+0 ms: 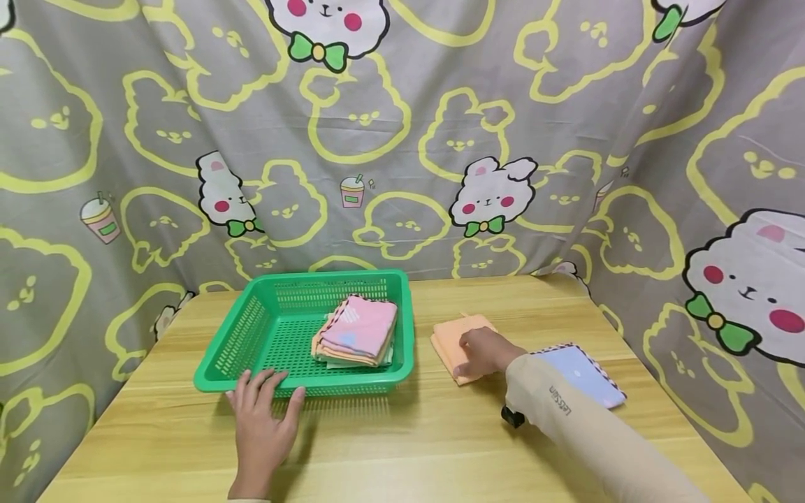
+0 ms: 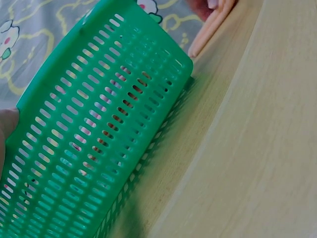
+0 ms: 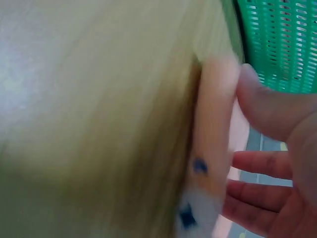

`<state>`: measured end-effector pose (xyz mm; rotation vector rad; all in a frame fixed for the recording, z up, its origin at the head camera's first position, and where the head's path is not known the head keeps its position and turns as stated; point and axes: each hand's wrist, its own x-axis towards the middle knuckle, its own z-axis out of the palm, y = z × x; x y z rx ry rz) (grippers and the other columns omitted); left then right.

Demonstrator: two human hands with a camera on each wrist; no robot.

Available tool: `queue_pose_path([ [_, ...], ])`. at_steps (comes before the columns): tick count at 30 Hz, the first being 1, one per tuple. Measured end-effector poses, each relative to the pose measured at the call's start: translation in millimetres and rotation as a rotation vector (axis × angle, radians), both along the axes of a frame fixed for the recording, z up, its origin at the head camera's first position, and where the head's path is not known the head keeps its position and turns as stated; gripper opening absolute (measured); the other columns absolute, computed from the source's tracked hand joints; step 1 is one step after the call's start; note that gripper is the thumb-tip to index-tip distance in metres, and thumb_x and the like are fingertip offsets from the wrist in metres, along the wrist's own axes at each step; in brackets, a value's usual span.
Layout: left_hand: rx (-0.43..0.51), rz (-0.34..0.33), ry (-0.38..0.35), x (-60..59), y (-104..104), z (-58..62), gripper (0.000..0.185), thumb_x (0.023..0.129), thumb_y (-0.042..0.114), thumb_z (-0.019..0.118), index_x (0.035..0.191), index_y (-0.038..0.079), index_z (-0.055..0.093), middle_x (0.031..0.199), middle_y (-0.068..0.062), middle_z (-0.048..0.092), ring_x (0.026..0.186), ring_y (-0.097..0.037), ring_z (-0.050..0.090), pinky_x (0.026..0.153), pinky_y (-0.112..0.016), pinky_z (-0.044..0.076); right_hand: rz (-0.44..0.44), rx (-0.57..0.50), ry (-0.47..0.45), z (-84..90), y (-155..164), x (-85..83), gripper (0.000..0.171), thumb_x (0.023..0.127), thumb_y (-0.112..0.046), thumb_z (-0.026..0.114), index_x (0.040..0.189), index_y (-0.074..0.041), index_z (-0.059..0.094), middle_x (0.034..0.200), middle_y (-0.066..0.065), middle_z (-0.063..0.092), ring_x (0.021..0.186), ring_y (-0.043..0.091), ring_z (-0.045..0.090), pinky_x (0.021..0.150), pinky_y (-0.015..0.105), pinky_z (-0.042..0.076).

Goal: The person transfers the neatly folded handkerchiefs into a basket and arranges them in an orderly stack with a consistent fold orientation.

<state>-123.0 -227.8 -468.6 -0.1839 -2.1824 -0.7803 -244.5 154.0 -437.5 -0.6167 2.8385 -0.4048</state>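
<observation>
My left hand (image 1: 263, 419) touches the near rim of a green plastic basket (image 1: 210, 349), its fingers over the edge and thumb spread apart. The left wrist view shows one of my digits against the rim of the perforated basket (image 2: 99, 114). Inside, at the right, lies a stack of folded small towels (image 1: 361, 328), pink on top. My right hand (image 1: 484, 351) is on a folded orange towel (image 1: 449, 346) right of the basket. In the right wrist view, its thumb and fairly straight fingers touch the orange towel (image 3: 213, 119), spread apart from each other.
A light blue towel (image 1: 581, 374) with a striped border lies on the wooden table (image 1: 402, 447), partly behind my right sleeve (image 1: 585, 426). A grey curtain (image 1: 402, 140) with yellow cartoon outlines hangs along the back and sides.
</observation>
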Motion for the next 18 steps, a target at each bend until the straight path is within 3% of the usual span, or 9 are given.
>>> queue_pose_path([
  [4, 0.007, -0.009, -0.001, -0.1, 1, 0.8, 0.036, 0.085, 0.024, 0.072, 0.109, -0.002, 0.064, 0.12, -0.027, 0.055, 0.128, -0.057, 0.029, 0.102, -0.076, 0.002, 0.02, 0.053, -0.021, -1.1, 5, 0.5, 0.056, 0.082, -0.023, 0.078, 0.13, 0.0, 0.059, 0.13, 0.023, 0.055, 0.123, 0.044, 0.047, 0.103, 0.057, 0.034],
  [8, 0.009, -0.02, 0.013, 0.0, 2, 1.5, 0.037, 0.087, 0.027, 0.071, 0.109, -0.002, 0.065, 0.12, -0.026, 0.055, 0.128, -0.057, 0.029, 0.102, -0.076, 0.001, -0.113, 0.042, -0.094, -3.2, 13, -3.0, 0.041, 0.096, -0.017, 0.058, 0.137, -0.02, 0.058, 0.15, 0.026, 0.032, 0.135, 0.054, 0.025, 0.1, 0.076, 0.017],
  [10, 0.009, -0.022, 0.019, 0.4, 3, 1.5, 0.038, 0.088, 0.03, 0.07, 0.109, -0.001, 0.065, 0.119, -0.026, 0.056, 0.128, -0.058, 0.03, 0.101, -0.076, 0.001, -0.157, 0.002, -0.131, -4.9, 18, -6.0, 0.042, 0.1, -0.01, 0.047, 0.138, -0.024, 0.057, 0.153, 0.028, 0.023, 0.137, 0.054, 0.02, 0.103, 0.072, 0.016],
  [11, 0.008, -0.02, 0.02, 0.7, 3, 1.4, 0.039, 0.089, 0.031, 0.07, 0.109, -0.001, 0.065, 0.119, -0.025, 0.056, 0.128, -0.057, 0.03, 0.101, -0.076, 0.001, -0.174, -0.041, -0.156, -5.7, 21, -7.5, 0.044, 0.099, -0.003, 0.045, 0.137, -0.023, 0.058, 0.154, 0.03, 0.019, 0.138, 0.053, 0.017, 0.102, 0.068, 0.025],
  [14, 0.008, -0.017, 0.017, 1.3, 3, 1.7, 0.039, 0.089, 0.031, 0.069, 0.109, -0.001, 0.065, 0.119, -0.025, 0.056, 0.128, -0.057, 0.03, 0.101, -0.076, 0.001, -0.15, -0.126, -0.137, -9.0, 27, -13.5, 0.039, 0.092, 0.004, 0.05, 0.125, -0.011, 0.066, 0.143, 0.03, 0.039, 0.131, 0.046, 0.037, 0.096, 0.052, 0.042],
  [17, 0.009, -0.013, 0.002, 1.1, 2, 1.7, 0.037, 0.087, 0.026, 0.071, 0.109, -0.002, 0.064, 0.12, -0.026, 0.055, 0.129, -0.057, 0.029, 0.102, -0.075, 0.001, -0.144, -0.165, -0.086, -10.6, 30, -18.3, 0.014, 0.091, -0.005, 0.058, 0.101, -0.005, 0.068, 0.111, 0.017, 0.063, 0.103, 0.034, 0.059, 0.077, 0.043, 0.048],
  [18, 0.011, -0.011, -0.004, 1.0, 2, 1.7, 0.036, 0.086, 0.025, 0.072, 0.109, -0.002, 0.064, 0.12, -0.026, 0.055, 0.129, -0.057, 0.028, 0.103, -0.075, 0.0, -0.144, -0.143, -0.049, -10.8, 31, -19.6, 0.01, 0.091, -0.013, 0.062, 0.096, -0.005, 0.066, 0.099, 0.011, 0.065, 0.091, 0.029, 0.06, 0.08, 0.041, 0.048],
])
